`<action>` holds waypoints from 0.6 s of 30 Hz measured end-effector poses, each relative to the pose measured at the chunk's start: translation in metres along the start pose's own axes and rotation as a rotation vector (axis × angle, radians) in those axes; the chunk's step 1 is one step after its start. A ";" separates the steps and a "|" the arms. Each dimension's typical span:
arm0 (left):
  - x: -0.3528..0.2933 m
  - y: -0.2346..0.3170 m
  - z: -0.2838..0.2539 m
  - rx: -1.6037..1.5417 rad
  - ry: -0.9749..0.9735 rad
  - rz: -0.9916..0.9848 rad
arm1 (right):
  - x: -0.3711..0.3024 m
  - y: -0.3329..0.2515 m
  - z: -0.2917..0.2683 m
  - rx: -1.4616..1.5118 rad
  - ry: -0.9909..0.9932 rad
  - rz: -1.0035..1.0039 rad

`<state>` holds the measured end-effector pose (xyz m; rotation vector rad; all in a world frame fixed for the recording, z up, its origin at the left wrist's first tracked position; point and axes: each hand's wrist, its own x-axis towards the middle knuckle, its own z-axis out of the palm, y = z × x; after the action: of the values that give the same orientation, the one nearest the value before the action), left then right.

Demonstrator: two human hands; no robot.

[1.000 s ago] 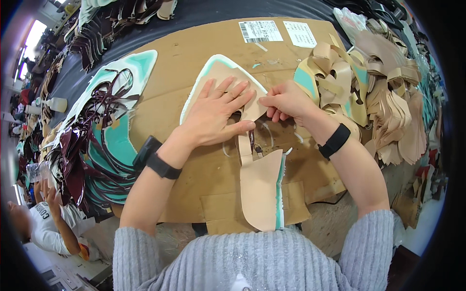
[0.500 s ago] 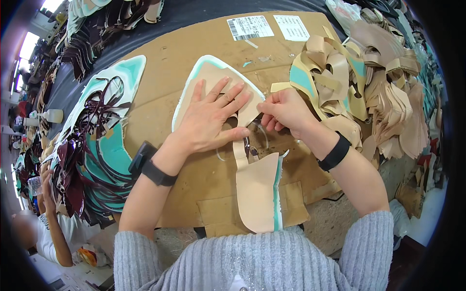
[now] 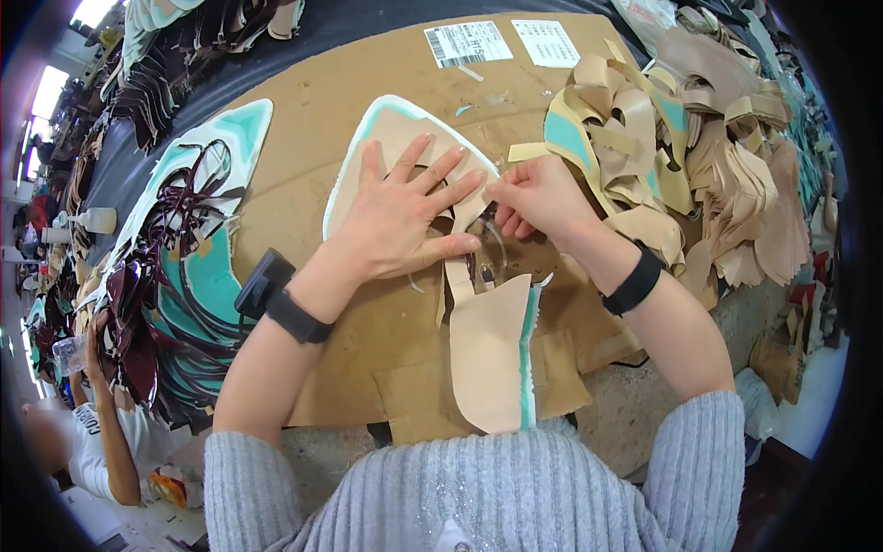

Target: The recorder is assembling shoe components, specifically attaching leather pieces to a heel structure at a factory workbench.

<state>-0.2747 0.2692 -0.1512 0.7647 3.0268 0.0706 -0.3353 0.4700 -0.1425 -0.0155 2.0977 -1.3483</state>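
Note:
My left hand (image 3: 395, 207) lies flat with fingers spread on a beige shoe-upper-like piece (image 3: 391, 129) with a white and teal border. Its thumb reaches over the narrow beige strip near the piece's lower end. My right hand (image 3: 533, 198) is closed in a pinch at the right edge of this piece; the fingertips partly hide what they grip. Below the hands, a second beige panel (image 3: 487, 354) with a teal and white edge hangs toward me, joined to a narrow strip. Small dark glossy bits show beside that strip.
Brown cardboard (image 3: 322, 92) covers the table. To the left lie teal and white pieces with dark red straps (image 3: 207, 276). Beige cut pieces (image 3: 736, 202) are heaped at right. A co-worker's arm (image 3: 110, 442) shows at lower left, near a white bottle (image 3: 97, 221).
Both hands stay at the same piece, the left still flat on it. The beige flap beside my right fingers has shifted and shows narrower. The whole view has moved slightly.

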 end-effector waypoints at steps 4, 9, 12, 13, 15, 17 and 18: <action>-0.001 -0.003 0.003 -0.025 0.008 0.002 | -0.005 0.002 -0.007 0.078 -0.054 0.033; -0.002 -0.004 0.001 -0.030 -0.016 -0.012 | -0.013 -0.012 -0.017 0.065 0.015 -0.023; 0.000 -0.003 0.001 -0.029 -0.011 -0.013 | -0.009 -0.020 -0.024 0.069 0.122 -0.082; 0.001 -0.003 0.001 -0.029 -0.010 -0.013 | -0.006 -0.019 -0.026 0.077 0.124 -0.132; 0.002 -0.001 0.000 -0.023 -0.014 -0.021 | 0.000 -0.011 -0.029 0.081 0.127 -0.184; 0.002 0.002 0.000 -0.026 -0.006 -0.031 | 0.008 0.000 -0.025 -0.207 0.265 -0.492; 0.003 0.003 -0.001 -0.029 0.003 -0.037 | 0.008 0.004 -0.023 -0.209 0.265 -0.494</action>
<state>-0.2760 0.2730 -0.1505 0.7070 3.0337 0.1154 -0.3521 0.4878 -0.1433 -0.4973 2.5650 -1.4575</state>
